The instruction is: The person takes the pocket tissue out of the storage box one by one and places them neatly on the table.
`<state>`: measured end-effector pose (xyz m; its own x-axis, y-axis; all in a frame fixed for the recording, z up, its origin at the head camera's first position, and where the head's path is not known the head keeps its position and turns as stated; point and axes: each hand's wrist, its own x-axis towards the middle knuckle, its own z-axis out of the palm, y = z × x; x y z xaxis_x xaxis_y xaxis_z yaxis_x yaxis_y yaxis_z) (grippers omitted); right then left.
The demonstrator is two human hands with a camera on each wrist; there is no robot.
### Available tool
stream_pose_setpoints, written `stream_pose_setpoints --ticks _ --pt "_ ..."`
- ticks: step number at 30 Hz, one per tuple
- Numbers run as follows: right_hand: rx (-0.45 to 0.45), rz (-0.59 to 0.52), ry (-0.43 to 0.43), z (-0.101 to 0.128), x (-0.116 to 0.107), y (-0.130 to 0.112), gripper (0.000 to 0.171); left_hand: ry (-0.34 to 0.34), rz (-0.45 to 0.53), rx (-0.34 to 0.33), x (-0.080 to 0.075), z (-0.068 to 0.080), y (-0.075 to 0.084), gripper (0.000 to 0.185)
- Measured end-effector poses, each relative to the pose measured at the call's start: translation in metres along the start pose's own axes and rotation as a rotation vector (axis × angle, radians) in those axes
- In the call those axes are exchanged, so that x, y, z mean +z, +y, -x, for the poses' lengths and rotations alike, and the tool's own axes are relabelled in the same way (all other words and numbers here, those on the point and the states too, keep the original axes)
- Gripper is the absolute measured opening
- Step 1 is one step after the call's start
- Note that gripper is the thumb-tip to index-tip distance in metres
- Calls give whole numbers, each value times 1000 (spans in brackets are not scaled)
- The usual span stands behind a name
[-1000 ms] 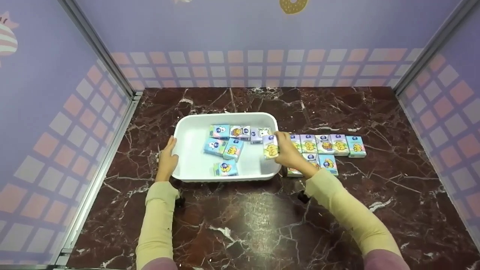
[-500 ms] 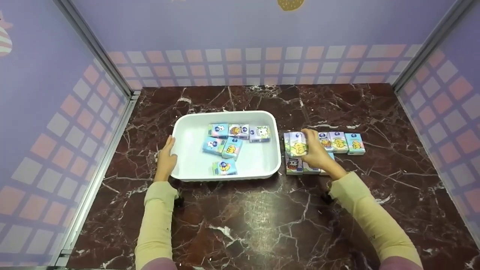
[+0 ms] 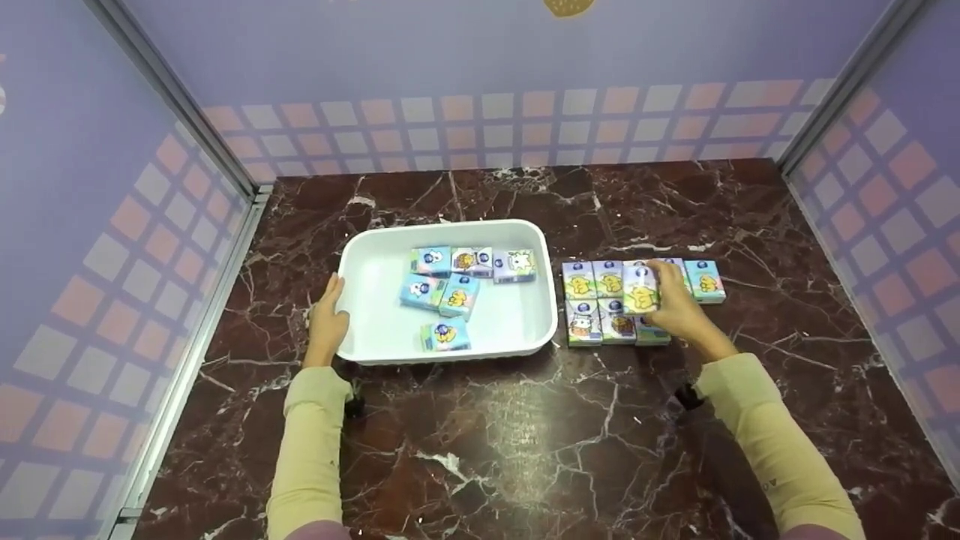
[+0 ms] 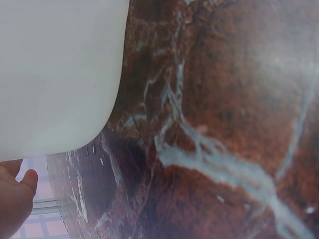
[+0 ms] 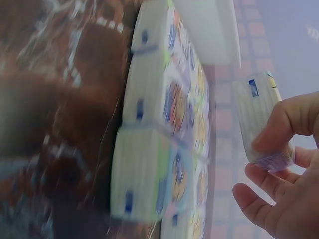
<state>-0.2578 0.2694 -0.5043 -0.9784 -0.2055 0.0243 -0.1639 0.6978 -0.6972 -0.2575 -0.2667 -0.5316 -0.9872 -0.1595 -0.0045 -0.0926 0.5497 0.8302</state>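
Holding a pack [image 3: 640, 289] above the rows [image 3: 600, 300], long axis front-to-back.
R hand [image 3: 675, 307] pinches it; L hand [image 3: 328, 322] flat, fingers straight, on tray [image 3: 360, 259] rim.

The person has two bare hands. The left hand [image 3: 328, 322] and the right hand [image 3: 679, 309] wear no gloves and no rings. Both arms are in long sleeves. The left sleeve [image 3: 307, 442] is pale yellow and snug, and it ends at the wrist. The right sleeve [image 3: 772, 442] is the same pale yellow, with soft folds and a tiny dark mark low down. Near the elbows, at the bottom edge, a bit of dull pink cloth shows over the yellow. A small black thing sits under each wrist.
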Motion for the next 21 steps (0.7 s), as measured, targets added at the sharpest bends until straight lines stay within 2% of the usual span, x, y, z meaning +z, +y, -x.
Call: stream_pose_setpoints --ticks 11,21 --pt "1 78 16 14 -15 36 80 20 20 9 0 2 -2 65" --pt "37 63 -17 24 -23 57 79 3 0 -1 1 1 1 66"
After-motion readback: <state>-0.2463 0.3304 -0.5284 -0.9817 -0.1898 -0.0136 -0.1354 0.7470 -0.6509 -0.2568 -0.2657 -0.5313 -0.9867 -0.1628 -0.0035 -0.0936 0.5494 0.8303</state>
